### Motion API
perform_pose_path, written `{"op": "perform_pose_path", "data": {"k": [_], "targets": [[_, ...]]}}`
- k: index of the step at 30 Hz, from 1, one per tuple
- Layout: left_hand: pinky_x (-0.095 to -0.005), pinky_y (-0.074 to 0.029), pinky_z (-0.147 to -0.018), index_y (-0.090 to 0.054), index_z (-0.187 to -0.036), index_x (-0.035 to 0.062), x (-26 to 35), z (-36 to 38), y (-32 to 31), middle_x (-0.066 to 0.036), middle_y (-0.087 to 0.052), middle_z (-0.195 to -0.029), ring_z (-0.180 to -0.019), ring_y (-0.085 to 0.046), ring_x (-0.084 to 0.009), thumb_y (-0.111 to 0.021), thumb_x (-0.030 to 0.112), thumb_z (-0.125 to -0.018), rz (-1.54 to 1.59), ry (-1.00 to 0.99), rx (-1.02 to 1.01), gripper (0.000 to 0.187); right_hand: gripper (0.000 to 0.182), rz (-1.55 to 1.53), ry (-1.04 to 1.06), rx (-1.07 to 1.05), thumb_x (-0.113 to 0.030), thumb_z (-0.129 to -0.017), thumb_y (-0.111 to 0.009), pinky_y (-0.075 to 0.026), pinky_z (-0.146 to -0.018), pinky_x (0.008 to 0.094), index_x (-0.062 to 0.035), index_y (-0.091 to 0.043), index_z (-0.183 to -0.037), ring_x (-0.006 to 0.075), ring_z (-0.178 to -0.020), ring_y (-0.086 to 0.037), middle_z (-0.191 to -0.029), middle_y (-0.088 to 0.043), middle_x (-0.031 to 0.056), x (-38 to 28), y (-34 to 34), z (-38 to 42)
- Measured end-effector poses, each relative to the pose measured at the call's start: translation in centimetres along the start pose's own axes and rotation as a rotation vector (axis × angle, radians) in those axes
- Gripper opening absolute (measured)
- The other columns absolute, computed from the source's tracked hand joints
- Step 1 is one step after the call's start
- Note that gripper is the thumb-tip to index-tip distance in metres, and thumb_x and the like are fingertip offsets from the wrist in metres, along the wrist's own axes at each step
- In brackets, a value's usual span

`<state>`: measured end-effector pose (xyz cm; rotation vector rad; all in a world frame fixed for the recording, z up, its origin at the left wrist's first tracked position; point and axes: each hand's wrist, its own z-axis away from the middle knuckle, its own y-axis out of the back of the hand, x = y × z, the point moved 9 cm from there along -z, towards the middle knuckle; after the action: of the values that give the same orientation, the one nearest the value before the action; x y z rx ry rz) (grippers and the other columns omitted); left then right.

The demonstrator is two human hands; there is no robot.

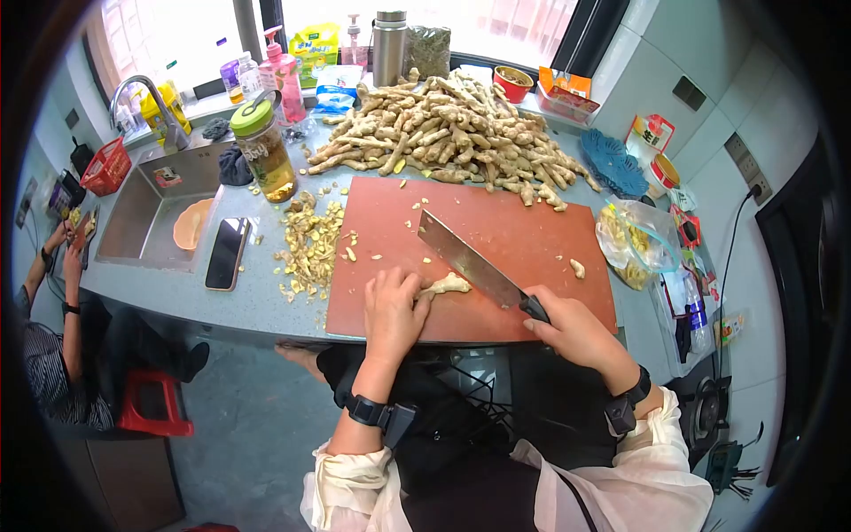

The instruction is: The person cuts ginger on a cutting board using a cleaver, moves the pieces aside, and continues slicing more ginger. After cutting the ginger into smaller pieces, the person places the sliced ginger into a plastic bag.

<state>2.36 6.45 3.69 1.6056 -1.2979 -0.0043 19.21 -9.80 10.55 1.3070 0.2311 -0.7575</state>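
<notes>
A piece of ginger root (448,285) lies on the reddish-brown cutting board (532,230), with my left hand (394,312) closed on its left end. My right hand (572,326) grips the black handle of a cleaver (470,262). The blade slants up and to the left, just above and beside the ginger piece. A small ginger piece (577,268) rests near the board's right side. Behind the board is a large heap of ginger (461,133). Thin slices and scraps (310,239) are piled along the board's left edge.
Left of the board are a phone (227,254), a green-lidded jar (264,155) and a sink (133,222). Plastic bags (634,239) and a blue dish (612,162) stand right. Another person (66,355) sits at far left, near a red stool (152,403).
</notes>
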Motion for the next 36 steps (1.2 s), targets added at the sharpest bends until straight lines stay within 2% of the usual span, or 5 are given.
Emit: {"op": "perform_pose_path", "data": {"k": [2, 4, 13, 19, 36], "targets": [[-0.0432, -0.043, -0.093, -0.073, -0.097, 0.0139, 0.0, 0.0, 0.0, -0.006, -0.060, -0.095, -0.100, -0.057, -0.0282, -0.077, 0.018, -0.083, 0.001, 0.002, 0.003, 0.015, 0.037, 0.027, -0.004, -0.015, -0.018, -0.100, -0.063, -0.050, -0.085, 0.0524, -0.0080, -0.049, -0.132, 0.0478, -0.103, -0.065, -0.104, -0.069, 0.0264, 0.2, -0.2, -0.2], [-0.0432, -0.043, -0.093, -0.073, -0.097, 0.0139, -0.1, 0.0, -0.1, -0.006, -0.060, -0.095, -0.100, -0.057, -0.0283, -0.077, 0.018, -0.083, 0.002, 0.003, 0.003, 0.015, 0.035, 0.037, 0.104, 0.036, -0.015, -0.100, -0.064, -0.049, -0.062, 0.0407, -0.0074, -0.051, -0.131, 0.0311, -0.064, -0.066, -0.077, -0.063, 0.0159, 0.1, -0.4, -0.4], [-0.0432, -0.042, -0.094, -0.073, -0.097, 0.0133, 0.0, -0.1, -0.1, -0.006, -0.060, -0.095, -0.100, -0.057, -0.0281, -0.077, 0.018, -0.084, 0.009, 0.009, -0.007, 0.014, 0.037, 0.208, 0.025, -0.005, -0.018, -0.099, -0.063, -0.050, -0.078, 0.0556, -0.0089, -0.047, -0.131, 0.0484, -0.094, -0.066, -0.096, -0.069, 0.0249, -0.1, -1.1, -0.6], [-0.0435, -0.042, -0.094, -0.073, -0.095, 0.0128, 0.0, -0.1, -0.1, -0.006, -0.061, -0.094, -0.100, -0.057, -0.0282, -0.077, 0.018, -0.084, 0.019, 0.009, -0.005, 0.013, 0.031, 0.215, 0.080, 0.041, -0.019, -0.100, -0.061, -0.051, -0.075, 0.0575, -0.0075, -0.047, -0.125, 0.0475, -0.086, -0.068, -0.086, -0.069, 0.0233, -0.2, -2.2, -2.1], [-0.0442, -0.043, -0.093, -0.072, -0.097, 0.0127, 0.3, -0.1, 0.1, -0.007, -0.059, -0.094, -0.099, -0.057, -0.0298, -0.077, 0.017, -0.083, 0.024, -0.013, -0.008, 0.015, 0.030, 0.162, 0.039, 0.032, -0.021, -0.101, -0.060, -0.052, -0.077, 0.0558, -0.0072, -0.048, -0.125, 0.0465, -0.089, -0.068, -0.090, -0.070, 0.0237, 0.2, -2.8, -2.4]]}}
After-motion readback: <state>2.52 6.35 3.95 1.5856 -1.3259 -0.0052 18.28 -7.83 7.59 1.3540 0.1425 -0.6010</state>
